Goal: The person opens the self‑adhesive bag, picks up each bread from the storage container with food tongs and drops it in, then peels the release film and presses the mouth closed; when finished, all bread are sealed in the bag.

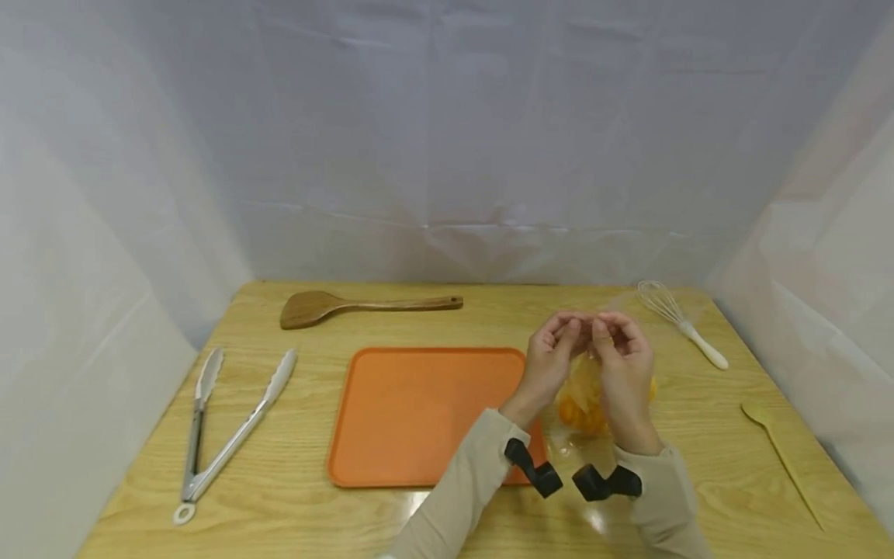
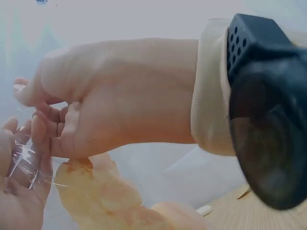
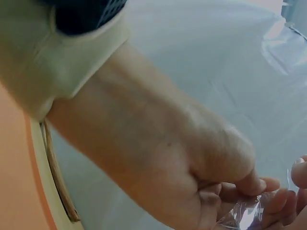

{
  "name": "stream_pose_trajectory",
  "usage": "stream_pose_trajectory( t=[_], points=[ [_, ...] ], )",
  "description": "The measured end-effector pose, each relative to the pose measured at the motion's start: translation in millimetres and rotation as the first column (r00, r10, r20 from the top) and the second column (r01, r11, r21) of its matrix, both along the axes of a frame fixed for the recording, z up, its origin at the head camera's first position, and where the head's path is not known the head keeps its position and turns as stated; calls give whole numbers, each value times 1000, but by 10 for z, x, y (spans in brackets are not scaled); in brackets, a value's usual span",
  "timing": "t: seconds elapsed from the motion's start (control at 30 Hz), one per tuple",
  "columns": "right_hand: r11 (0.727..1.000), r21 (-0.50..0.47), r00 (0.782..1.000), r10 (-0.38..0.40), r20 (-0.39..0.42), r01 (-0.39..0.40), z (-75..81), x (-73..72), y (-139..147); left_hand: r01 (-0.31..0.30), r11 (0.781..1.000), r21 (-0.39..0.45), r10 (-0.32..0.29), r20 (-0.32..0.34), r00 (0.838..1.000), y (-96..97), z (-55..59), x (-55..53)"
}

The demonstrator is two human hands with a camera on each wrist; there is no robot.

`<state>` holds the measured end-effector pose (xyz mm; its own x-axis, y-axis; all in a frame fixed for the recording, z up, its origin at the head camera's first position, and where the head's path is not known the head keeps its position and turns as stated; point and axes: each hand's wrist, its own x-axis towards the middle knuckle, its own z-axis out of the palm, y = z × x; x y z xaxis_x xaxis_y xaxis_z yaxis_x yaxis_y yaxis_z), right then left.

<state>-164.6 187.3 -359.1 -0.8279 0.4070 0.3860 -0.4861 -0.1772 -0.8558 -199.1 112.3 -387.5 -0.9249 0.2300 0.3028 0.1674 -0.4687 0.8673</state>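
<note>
A clear plastic bag (image 1: 583,400) with orange and yellow pieces inside hangs or stands just right of the orange tray; whether it touches the table is hard to tell. My left hand (image 1: 548,357) pinches the bag's top edge between thumb and curled fingers. Close beside it, my right hand (image 1: 626,373) pinches the same edge, thumbs nearly side by side. Shiny clear film (image 3: 247,215) shows at the right fingers in the right wrist view. In the left wrist view, yellowish contents (image 2: 105,196) appear blurred below the left hand. What exactly the pieces are cannot be made out.
The orange tray (image 1: 433,419) lies at the table's middle, partly behind the left forearm. Metal tongs (image 1: 233,442) lie spread at the left. A wooden spatula (image 1: 370,304) is at the back, a whisk (image 1: 680,322) at back right, a yellowish spoon (image 1: 782,458) at right.
</note>
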Motion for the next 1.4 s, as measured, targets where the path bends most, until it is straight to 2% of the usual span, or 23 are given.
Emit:
stream_pose_trajectory(
  t=[0.03,0.1,0.13,0.2,0.3,0.37,0.5,0.63,0.7,0.77,1.0,1.1,1.17,1.23,1.4],
  points=[
    [1000,-23,1000,15,-17,-15,-4,6,7,5,1000,4,-5,3,1000,0,-3,-2],
    [1000,-1,999,18,-47,-18,-14,19,28,17,1000,11,-17,-2,1000,-3,-10,-1],
    [999,34,998,12,-60,-10,-17,25,37,27,1000,12,-27,-9,1000,-9,-10,2],
    [985,164,997,-34,-74,46,-20,34,56,45,999,12,-45,-30,999,-19,-12,9],
    [919,359,986,-144,-83,164,-11,36,73,65,998,19,-63,-61,996,-29,-18,17],
    [864,440,970,-222,-102,244,-7,25,79,68,997,47,-65,-69,996,-22,-20,15],
    [785,504,932,-326,-158,360,-19,14,101,66,995,77,-61,-62,996,-7,-24,17],
    [724,553,910,-351,-219,412,-31,-1,170,62,997,54,-59,-54,997,-19,-26,32],
    [715,565,911,-342,-229,411,-17,-5,210,66,997,46,-63,-65,996,-29,-25,36],
    [733,562,923,-322,-210,383,9,-4,243,77,996,45,-73,-80,994,-36,-28,31],
    [850,475,973,-217,-76,227,121,12,261,82,996,20,-80,-94,992,-37,-29,14],
    [878,442,982,-182,-49,184,143,25,256,76,997,11,-75,-91,993,-42,-27,17],
    [871,458,983,-179,-45,180,153,39,262,76,997,10,-75,-96,993,-51,-25,19],
    [845,502,982,-182,-53,184,147,52,280,76,997,7,-75,-102,992,-64,-22,19],
    [726,639,967,-191,-171,256,141,63,342,86,996,3,-84,-143,986,-83,-23,-5]
  ],
)
